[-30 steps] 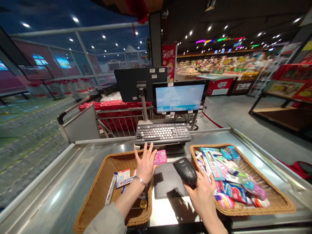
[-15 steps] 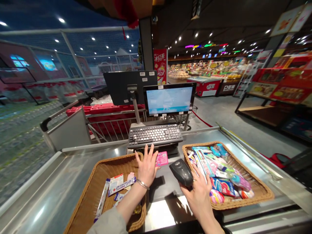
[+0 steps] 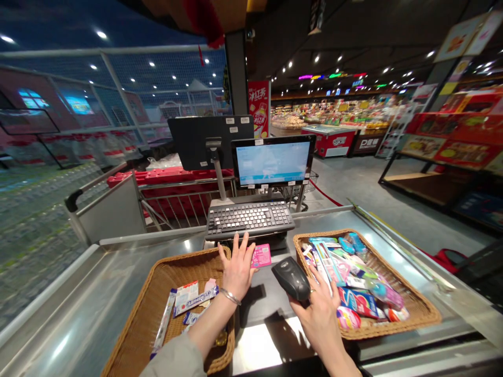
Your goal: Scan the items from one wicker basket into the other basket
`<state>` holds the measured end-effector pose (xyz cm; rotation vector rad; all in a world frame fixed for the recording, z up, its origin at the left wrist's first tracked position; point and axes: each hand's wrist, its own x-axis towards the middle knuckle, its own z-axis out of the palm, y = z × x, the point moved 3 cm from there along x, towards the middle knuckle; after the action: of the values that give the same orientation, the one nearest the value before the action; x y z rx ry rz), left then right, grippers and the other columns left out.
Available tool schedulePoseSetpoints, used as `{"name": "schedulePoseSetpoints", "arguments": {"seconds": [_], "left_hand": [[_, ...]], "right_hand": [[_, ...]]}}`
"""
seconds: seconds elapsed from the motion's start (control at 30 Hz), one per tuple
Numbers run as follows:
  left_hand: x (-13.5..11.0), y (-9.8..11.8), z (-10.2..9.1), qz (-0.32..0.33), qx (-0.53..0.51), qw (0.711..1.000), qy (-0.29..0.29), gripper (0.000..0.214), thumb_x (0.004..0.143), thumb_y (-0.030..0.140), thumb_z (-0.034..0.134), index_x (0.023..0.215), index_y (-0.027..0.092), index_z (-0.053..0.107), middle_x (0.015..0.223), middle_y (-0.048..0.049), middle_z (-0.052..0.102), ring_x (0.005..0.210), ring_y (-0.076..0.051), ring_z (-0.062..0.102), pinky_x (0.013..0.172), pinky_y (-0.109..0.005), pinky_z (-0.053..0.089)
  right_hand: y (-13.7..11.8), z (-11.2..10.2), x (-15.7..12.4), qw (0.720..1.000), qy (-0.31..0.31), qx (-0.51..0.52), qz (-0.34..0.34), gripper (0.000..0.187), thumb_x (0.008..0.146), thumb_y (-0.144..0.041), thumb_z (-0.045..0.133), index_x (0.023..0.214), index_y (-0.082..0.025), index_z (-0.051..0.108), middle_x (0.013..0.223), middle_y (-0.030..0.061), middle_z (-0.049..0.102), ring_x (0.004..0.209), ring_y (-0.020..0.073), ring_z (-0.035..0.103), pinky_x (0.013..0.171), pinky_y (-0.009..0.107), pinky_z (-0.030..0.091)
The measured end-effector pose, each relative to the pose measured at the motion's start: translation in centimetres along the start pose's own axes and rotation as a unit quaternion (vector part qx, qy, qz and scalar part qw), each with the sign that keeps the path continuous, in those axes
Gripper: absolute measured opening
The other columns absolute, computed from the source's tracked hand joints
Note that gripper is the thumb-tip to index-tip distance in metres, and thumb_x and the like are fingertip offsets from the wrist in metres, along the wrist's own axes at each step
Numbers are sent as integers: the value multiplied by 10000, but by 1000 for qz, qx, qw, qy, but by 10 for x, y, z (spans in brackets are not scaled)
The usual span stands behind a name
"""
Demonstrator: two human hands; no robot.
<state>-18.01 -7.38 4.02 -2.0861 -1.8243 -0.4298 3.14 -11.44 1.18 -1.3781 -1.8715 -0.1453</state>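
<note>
Between 2 baskets [image 3: 131, 324] on the worktop [image 3: 98, 293], the left hand [image 3: 237, 272] still pinches the pink pack [image 3: 262, 255] and the right hand [image 3: 319, 311] grips the black scanner [image 3: 291, 278], both barely moved, so work seems paused.

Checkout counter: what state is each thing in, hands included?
Left hand: fingers spread, beside the pink packet
Right hand: closed around the scanner
Pink packet: looks flat
Scanner: held
Front screen: lit
Second screen: turned away, display hidden
Keyboard: keys uncovered
Left basket: partly filled
Right basket: fuller
</note>
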Motion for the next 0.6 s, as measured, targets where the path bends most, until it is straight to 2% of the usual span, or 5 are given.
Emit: {"name": "schedulePoseSetpoints", "arguments": {"seconds": [0.23,0.47,0.6], "left_hand": [[1,1,-3,0,10,1000,11,616,789,408,666,1355,256,478,1544,-97,258,1446,-350,129,1080,-737,1],[5,1,-2,1,2,1000,0,636,792,427,662,1368,250,460,1554,-80,226,1450,-338,118,1082,-724,-60],[8,2,-2,6,3,1000,1,649,793,430,661,1377,244,449,1557,-81,212,1453,-334,103,1081,-719,-79]], "right_hand": [[-2,-1,2,1000,1,13,-3,236,733,-233,593,967,-204,603,1156,94,647,1242,295,474,1090,546,184],[1,-2,2,1000,1,15,-11,197,742,-288,623,925,-213,635,1142,80,658,1246,293,470,1101,547,170],[5,-2,3,1000,-10,10,15,180,768,-335,612,906,-228,657,1167,73,653,1244,295,473,1093,549,176]]}}
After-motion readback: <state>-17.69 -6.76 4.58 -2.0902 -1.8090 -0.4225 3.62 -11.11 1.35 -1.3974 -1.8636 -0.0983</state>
